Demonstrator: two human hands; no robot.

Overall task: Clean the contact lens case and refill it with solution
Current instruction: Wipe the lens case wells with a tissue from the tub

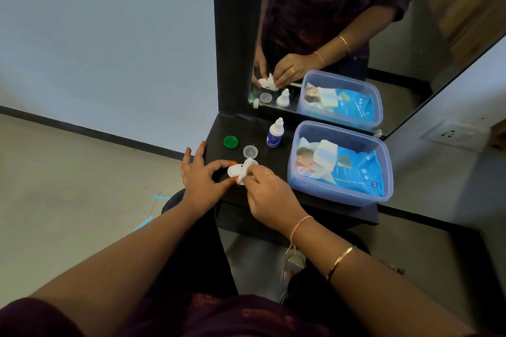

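The white lens case (235,170) lies on the black shelf (273,189), long axis running roughly nine to three; the left hand (201,176) pinches its nine-o'clock well, while the right hand (267,190), at three o'clock, clenches a wipe (244,172) into the other

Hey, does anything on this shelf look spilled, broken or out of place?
Nothing stands out. The green cap and clear cap lie off the case, the solution bottle stands upright, and no spill shows on the black shelf.
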